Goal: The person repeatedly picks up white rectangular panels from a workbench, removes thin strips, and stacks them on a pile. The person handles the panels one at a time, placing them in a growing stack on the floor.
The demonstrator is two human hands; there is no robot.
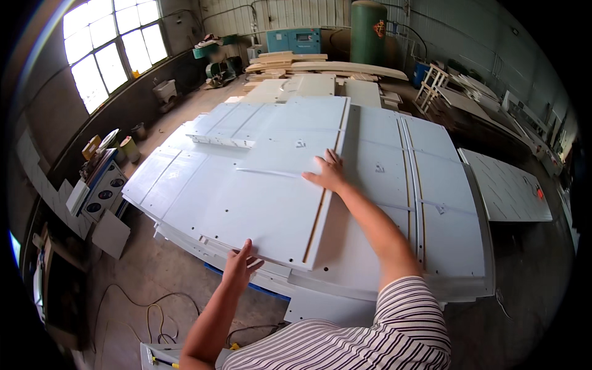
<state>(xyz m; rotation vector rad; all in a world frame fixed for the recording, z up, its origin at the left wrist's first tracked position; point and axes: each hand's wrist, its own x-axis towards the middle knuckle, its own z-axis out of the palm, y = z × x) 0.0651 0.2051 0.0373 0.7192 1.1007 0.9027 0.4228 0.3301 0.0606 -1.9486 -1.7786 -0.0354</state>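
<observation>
A long white panel with a brown groove along its right side and small dark holes near its near edge lies on top of a stack of white panels. At its near edge, my left hand grips the panel, thumb on top and fingers at the edge, partly beneath it. My right hand rests on the panel's upper face by the grooved right edge, fingers spread. A thin pale strip lies across the panel, left of that hand. Grooved white panels lie to the right, lower in the stack.
Several boards are piled beyond the stack. A green tank and a teal machine stand at the back wall. Cables trail on the floor at lower left. A separate white panel lies at the right.
</observation>
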